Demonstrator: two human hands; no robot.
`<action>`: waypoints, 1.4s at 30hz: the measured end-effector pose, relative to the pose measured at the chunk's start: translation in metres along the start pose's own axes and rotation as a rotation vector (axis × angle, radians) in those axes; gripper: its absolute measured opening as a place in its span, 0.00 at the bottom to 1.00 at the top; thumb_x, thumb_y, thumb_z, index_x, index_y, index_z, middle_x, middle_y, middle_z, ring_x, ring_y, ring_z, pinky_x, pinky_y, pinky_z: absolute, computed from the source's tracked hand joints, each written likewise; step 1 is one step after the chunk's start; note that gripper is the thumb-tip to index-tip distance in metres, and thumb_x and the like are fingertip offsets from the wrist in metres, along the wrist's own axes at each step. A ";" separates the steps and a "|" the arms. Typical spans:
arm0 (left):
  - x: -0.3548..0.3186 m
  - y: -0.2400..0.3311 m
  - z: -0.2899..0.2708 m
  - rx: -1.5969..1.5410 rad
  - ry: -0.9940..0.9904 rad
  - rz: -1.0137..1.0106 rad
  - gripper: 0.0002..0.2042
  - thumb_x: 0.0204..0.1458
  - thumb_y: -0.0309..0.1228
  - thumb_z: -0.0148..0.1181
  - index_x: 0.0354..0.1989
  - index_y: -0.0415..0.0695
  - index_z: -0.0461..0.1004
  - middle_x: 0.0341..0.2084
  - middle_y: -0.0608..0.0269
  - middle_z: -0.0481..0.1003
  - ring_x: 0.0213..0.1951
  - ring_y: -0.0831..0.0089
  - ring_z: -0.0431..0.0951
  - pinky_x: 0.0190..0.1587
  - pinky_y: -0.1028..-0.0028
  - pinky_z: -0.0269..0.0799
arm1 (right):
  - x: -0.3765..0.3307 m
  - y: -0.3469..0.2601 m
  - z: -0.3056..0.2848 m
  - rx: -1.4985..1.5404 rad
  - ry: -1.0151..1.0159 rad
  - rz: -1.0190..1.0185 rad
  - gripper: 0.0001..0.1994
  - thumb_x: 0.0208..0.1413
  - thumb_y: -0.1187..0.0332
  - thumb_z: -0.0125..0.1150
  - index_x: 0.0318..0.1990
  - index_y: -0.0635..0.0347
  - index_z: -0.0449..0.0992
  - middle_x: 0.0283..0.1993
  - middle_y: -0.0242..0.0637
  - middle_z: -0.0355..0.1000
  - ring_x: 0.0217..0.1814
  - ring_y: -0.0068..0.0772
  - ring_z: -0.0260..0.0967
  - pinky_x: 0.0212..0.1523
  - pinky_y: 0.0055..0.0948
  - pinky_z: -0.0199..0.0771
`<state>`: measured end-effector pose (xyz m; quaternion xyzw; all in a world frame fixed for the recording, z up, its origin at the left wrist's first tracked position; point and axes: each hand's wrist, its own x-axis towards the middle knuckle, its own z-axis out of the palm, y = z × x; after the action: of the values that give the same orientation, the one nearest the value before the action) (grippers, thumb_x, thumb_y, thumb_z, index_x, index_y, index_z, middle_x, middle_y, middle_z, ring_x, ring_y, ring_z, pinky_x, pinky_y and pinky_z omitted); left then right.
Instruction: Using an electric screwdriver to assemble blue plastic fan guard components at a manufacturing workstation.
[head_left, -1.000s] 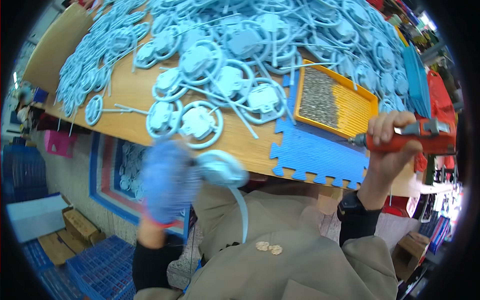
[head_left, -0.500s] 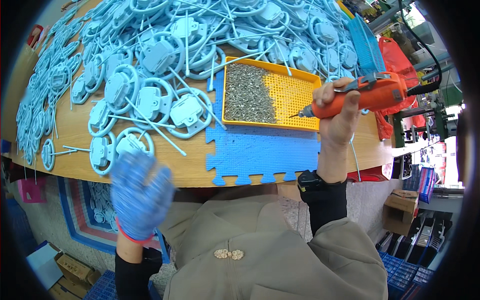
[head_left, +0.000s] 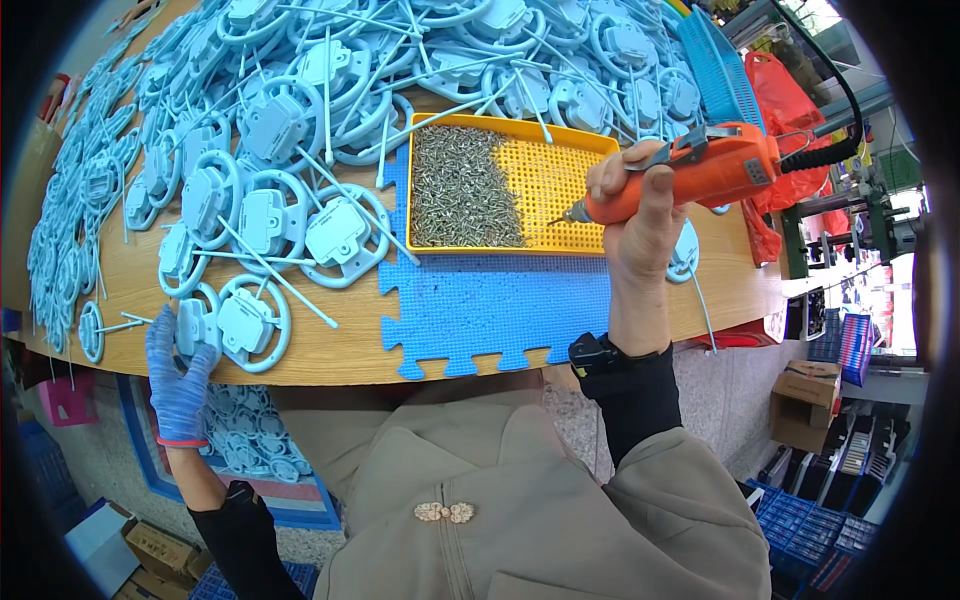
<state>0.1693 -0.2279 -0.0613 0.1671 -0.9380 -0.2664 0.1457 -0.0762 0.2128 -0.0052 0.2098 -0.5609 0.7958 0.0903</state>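
Left hand (head_left: 178,378): at pale-blue ring part (head_left: 198,322); we can't tell if grip's closed
Right hand (head_left: 645,222): our grip's wrapped round orange screwdriver (head_left: 722,172)

- Hands: two, one gloved left hand (head_left: 180,388), one bare right hand (head_left: 645,228)
- Orange power screwdriver (head_left: 715,173), upper right: one
- Yellow tray (head_left: 565,185), upper centre: one
- Blue foam mat (head_left: 500,305), centre: one
- Light-blue ring parts (head_left: 275,125), upper frame: too many to count
- Screws (head_left: 462,190), upper centre: too many
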 end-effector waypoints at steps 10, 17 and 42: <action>0.009 0.019 -0.004 -0.189 -0.042 -0.100 0.37 0.45 0.22 0.61 0.66 0.43 0.53 0.48 0.58 0.70 0.47 0.72 0.70 0.46 0.73 0.67 | 0.001 0.008 0.009 -0.023 0.027 -0.044 0.18 0.55 0.51 0.61 0.37 0.57 0.68 0.24 0.33 0.65 0.25 0.27 0.62 0.30 0.27 0.63; -0.009 0.037 -0.023 -0.312 0.057 -0.225 0.41 0.44 0.19 0.57 0.69 0.42 0.45 0.36 0.60 0.72 0.35 0.76 0.73 0.36 0.76 0.73 | 0.005 -0.046 0.010 0.052 -0.004 -0.082 0.26 0.49 0.41 0.61 0.41 0.55 0.71 0.27 0.27 0.61 0.30 0.24 0.57 0.38 0.26 0.56; -0.031 0.173 0.092 -0.333 0.017 0.457 0.40 0.34 0.31 0.72 0.60 0.36 0.61 0.42 0.48 0.72 0.43 0.51 0.72 0.47 0.62 0.68 | -0.077 -0.034 0.127 0.375 -0.420 0.185 0.29 0.44 0.50 0.71 0.42 0.63 0.65 0.24 0.36 0.67 0.26 0.28 0.66 0.25 0.24 0.65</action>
<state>0.1237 -0.0353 -0.0469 -0.0729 -0.8935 -0.3755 0.2353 0.0354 0.1140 0.0266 0.3311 -0.4272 0.8295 -0.1409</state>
